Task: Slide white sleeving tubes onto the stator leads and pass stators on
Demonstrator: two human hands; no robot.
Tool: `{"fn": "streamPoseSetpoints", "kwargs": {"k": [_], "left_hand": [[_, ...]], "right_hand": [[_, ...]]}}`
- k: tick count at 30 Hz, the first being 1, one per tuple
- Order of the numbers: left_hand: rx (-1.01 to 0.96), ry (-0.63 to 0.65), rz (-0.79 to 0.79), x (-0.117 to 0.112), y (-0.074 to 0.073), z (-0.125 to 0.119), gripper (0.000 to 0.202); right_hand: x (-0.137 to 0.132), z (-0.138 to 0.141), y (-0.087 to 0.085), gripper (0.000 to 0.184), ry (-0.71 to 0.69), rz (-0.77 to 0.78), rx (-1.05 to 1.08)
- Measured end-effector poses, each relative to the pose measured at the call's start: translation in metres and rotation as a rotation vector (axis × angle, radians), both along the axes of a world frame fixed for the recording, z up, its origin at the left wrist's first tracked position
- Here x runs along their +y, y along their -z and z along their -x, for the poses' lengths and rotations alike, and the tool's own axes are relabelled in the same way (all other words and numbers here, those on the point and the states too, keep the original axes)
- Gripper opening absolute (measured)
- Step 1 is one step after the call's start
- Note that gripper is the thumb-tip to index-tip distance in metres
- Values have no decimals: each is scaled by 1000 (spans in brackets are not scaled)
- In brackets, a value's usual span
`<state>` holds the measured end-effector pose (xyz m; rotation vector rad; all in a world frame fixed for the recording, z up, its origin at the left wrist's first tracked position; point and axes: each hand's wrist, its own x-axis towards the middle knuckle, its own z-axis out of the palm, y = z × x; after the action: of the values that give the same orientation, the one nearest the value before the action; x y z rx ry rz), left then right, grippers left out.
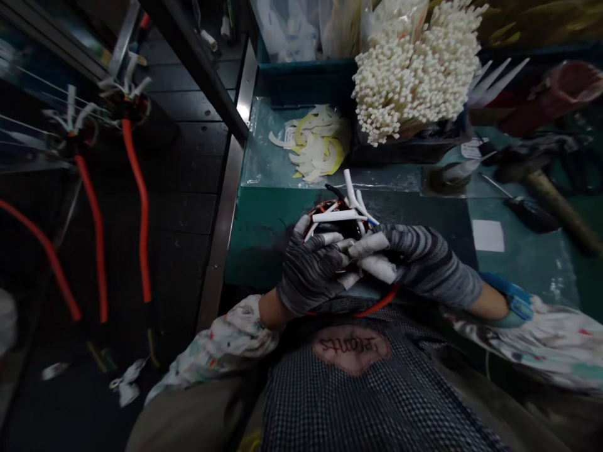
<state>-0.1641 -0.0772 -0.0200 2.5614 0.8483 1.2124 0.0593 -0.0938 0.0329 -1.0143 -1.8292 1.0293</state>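
Note:
Both my gloved hands close around a round wound coil (336,213) with white sleeve tubes sticking out of it, at the near edge of the green bench (264,226). My left hand (313,267) grips its left side, fingers curled over the tubes. My right hand (414,260) holds the right side, with white-taped fingertips pinching a tube. An orange wire (377,306) loops out beneath my hands. The lower part of the coil is hidden by my fingers.
A big bundle of white tubes (414,69) stands in a dark bin at the back. White and yellow paper slips (315,144) lie on a plastic sheet. A hammer (541,172) and small tools lie at right. Coils with orange leads (136,188) hang at left.

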Motion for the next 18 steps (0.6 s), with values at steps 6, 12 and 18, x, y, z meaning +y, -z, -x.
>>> {"fn": "streamPoseSetpoints", "kwargs": {"k": [6, 12, 18], "left_hand": [[64, 40, 110, -3, -4, 3, 15], [25, 16, 165, -5, -9, 1, 9], [23, -26, 83, -1, -6, -4, 20]], "right_hand": [[-12, -12, 23, 22, -123, -112, -135], [-18, -19, 15, 25, -308, -534, -174], [13, 28, -8, 27, -64, -69, -273]]}}
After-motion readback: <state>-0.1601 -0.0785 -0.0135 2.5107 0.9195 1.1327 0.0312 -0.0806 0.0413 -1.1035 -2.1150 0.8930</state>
